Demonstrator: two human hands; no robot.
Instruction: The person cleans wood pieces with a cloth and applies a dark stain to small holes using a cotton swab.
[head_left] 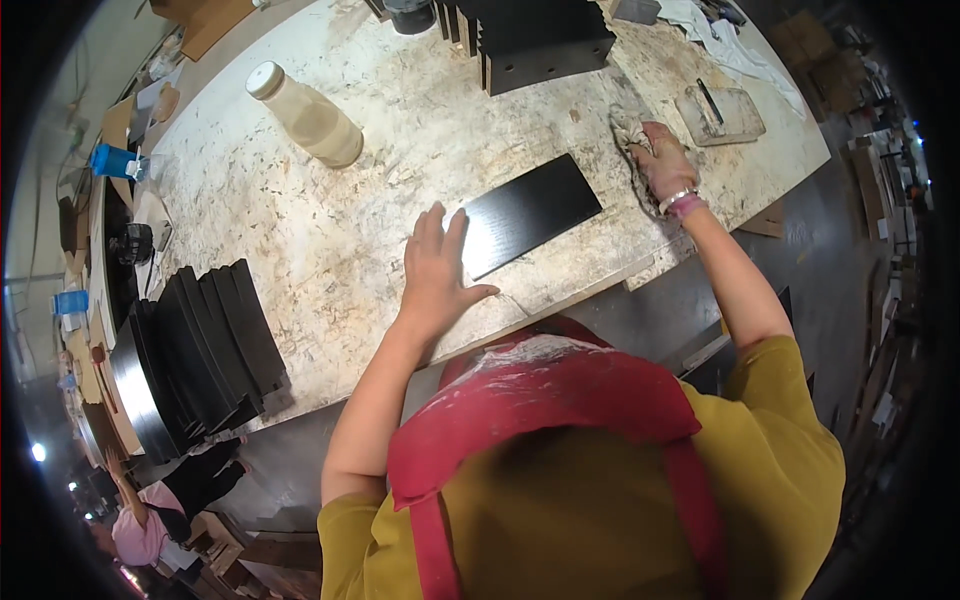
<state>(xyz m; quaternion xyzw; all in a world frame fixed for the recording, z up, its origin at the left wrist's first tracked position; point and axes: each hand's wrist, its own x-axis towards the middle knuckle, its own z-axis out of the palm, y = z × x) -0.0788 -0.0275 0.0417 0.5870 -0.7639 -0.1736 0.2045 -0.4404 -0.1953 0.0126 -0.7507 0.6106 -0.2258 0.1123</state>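
A flat black rectangular board (537,214) lies at a slant on the stained white tabletop (350,240) in front of me. My left hand (437,268) rests beside the board's left end with the fingers spread, the fingertips at its edge. To the right of the board, my right hand (663,165) is closed on a crumpled, dirty grey rag (627,128) that lies against the table. A bracelet and a pink band circle my right wrist. Part of the rag is hidden under the palm.
A cloudy plastic bottle (315,122) with a white cap stands at the left. Several black boards (205,345) lean together at the left edge, more black pieces (545,45) at the back. A worn pad (735,118) bears a dark pen-like tool. Another person (145,525) is far left.
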